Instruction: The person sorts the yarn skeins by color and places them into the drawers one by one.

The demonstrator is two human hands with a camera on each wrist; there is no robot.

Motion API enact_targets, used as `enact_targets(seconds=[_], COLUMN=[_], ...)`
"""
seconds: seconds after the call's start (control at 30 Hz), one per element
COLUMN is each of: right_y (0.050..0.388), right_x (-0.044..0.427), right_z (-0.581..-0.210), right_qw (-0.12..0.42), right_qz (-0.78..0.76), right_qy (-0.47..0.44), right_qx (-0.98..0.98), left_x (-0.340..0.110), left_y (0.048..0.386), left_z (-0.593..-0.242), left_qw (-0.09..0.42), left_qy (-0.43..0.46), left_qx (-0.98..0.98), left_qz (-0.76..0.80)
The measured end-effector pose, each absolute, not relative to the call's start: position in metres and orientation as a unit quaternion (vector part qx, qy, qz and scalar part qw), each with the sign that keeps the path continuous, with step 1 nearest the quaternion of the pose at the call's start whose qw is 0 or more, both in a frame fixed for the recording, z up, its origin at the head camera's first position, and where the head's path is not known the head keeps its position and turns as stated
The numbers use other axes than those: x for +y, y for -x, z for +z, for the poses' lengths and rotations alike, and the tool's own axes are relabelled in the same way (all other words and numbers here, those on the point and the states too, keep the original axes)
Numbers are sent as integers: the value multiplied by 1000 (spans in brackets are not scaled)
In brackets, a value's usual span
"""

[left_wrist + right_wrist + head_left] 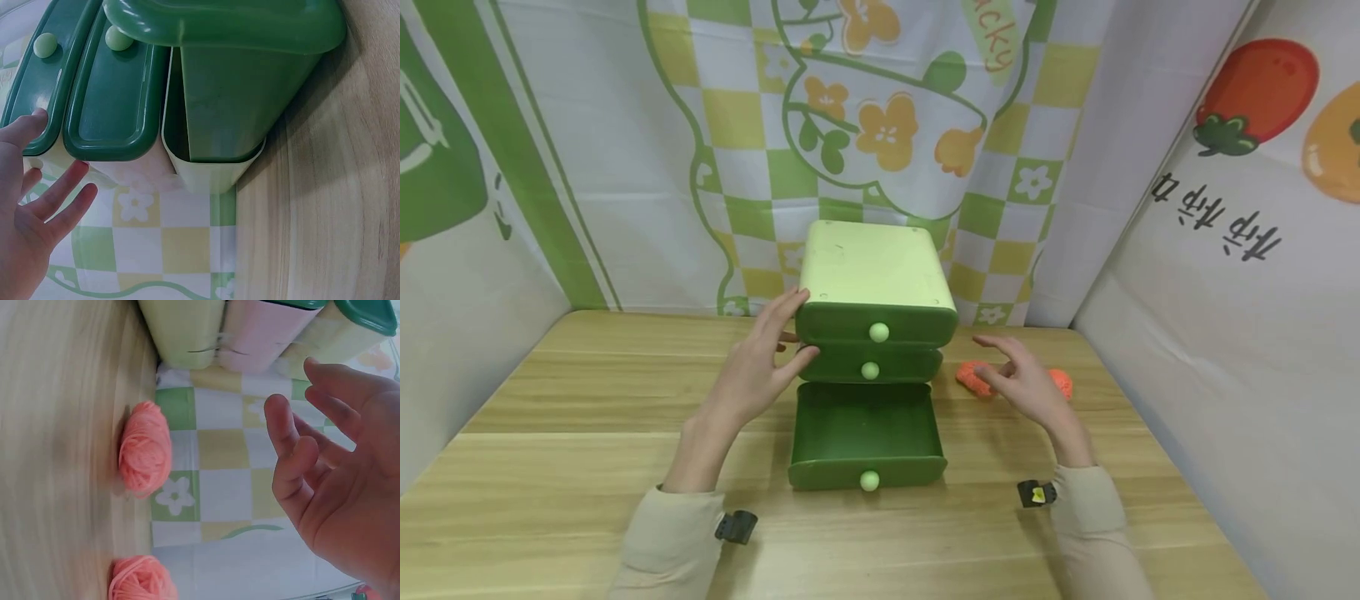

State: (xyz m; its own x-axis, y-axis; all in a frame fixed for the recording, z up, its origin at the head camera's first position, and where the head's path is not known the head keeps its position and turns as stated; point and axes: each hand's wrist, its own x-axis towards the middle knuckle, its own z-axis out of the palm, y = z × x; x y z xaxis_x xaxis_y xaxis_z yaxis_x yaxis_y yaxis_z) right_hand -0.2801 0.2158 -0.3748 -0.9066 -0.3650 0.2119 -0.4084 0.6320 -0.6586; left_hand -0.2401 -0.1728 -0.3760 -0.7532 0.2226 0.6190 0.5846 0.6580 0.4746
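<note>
A small green drawer cabinet [876, 262] with three stacked drawers stands on the table. Its bottom drawer [868, 471] is pulled out and looks bare inside; the middle drawer [827, 365] and top drawer [835, 325] are closed. My left hand [752, 371] touches the cabinet's upper left side, fingers spread, the thumb near the drawer fronts. To the right, my right hand [1026, 387] hovers with loosely bent fingers, holding nothing. Below and behind it, two balls of orange-pink yarn lie on the table: one nearer the cabinet [145, 450], the other farther off [144, 580].
The wooden table [625, 433] reaches back to a checked, flower-printed curtain [737, 125]. White printed cloth [1240, 333] hangs along the right side. The opened bottom drawer juts toward the front of the table between both forearms.
</note>
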Motion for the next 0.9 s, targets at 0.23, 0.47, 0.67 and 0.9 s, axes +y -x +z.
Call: enact_targets(seconds=[0.23, 0.47, 0.67, 0.9], right_y=[287, 294, 301, 306], right_x=[219, 224, 227, 230], right_z=[-383, -394, -406, -415], right_qw=[38, 32, 45, 45], right_qz=[359, 355, 300, 286], right_qy=[-212, -206, -208, -204], right_qx=[-908, -911, -930, -935], left_x=[-174, -173, -173, -172], left_y=[240, 242, 241, 240], left_z=[-377, -378, -378, -376], left_qw=[263, 266, 265, 268], left_qy=[229, 231, 231, 230], left_qx=[-872, -872, -872, -872], left_qz=[-344, -340, -339, -340])
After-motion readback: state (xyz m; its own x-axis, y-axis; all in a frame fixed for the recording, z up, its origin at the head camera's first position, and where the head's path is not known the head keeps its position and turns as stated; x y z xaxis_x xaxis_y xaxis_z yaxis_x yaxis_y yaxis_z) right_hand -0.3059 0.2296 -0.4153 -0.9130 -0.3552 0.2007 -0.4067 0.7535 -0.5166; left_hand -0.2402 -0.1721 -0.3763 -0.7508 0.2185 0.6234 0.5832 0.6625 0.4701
